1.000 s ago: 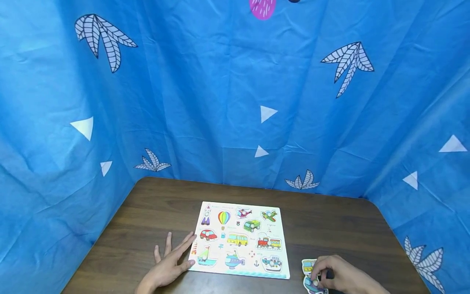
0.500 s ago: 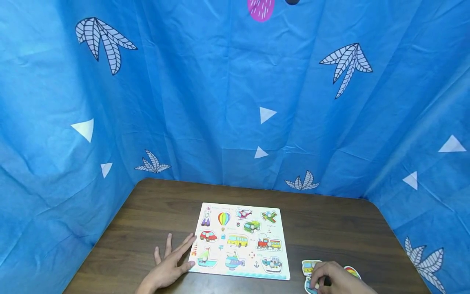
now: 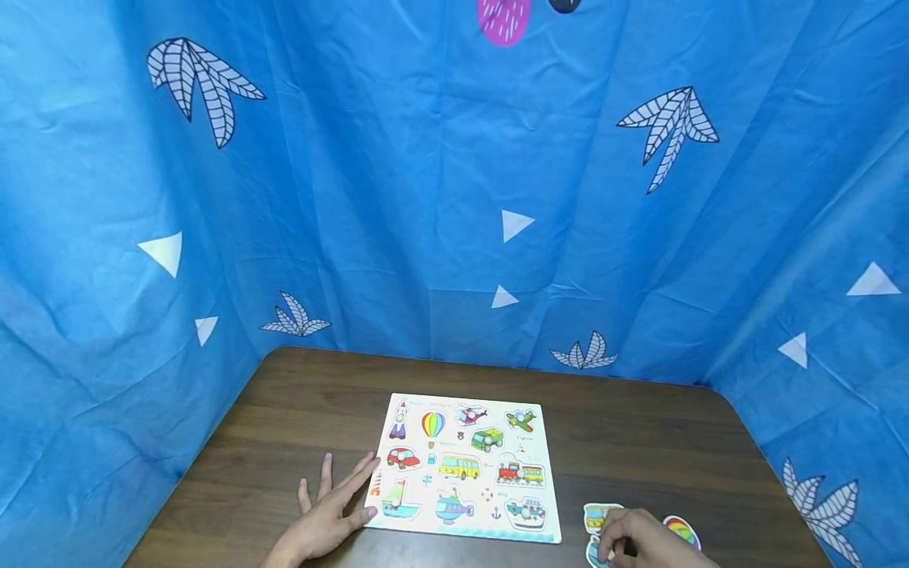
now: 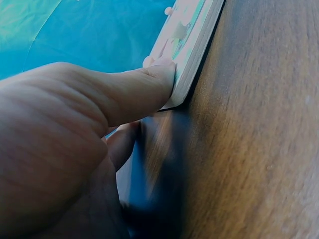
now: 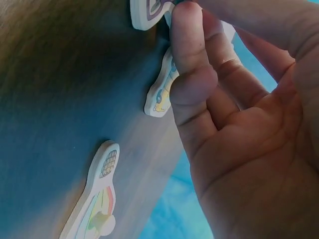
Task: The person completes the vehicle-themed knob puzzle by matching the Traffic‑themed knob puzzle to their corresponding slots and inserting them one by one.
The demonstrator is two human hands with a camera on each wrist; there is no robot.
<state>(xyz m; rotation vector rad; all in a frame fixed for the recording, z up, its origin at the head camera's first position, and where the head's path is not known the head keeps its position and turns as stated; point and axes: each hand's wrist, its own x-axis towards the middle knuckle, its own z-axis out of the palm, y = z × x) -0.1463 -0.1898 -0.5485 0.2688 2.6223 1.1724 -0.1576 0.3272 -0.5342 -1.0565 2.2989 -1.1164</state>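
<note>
My left hand (image 3: 323, 521) lies with its fingers spread at the left side of a white wooden knob puzzle board (image 3: 443, 477). In the left wrist view the thumb (image 4: 142, 89) rests on the board's corner. My right hand (image 3: 642, 540), to the right of the board, has its fingers curled and pinches a blue puzzle piece (image 3: 595, 551), partly hidden by the fingers. In the right wrist view only an end of this piece (image 5: 144, 15), with a purple outline, shows by the fingertips. A yellow bus piece (image 3: 598, 515) lies just beyond it.
A rainbow hot-air balloon piece (image 3: 682, 532) with a pale knob lies flat to the right of my right hand. Vehicle pictures and several knobbed pieces cover the board. Blue curtains (image 3: 440, 197) surround the dark wooden table (image 3: 639, 442).
My right hand has shifted slightly left and down over the blue piece, uncovering the balloon piece. Less of the blue piece shows now. The left hand stays at the board.
</note>
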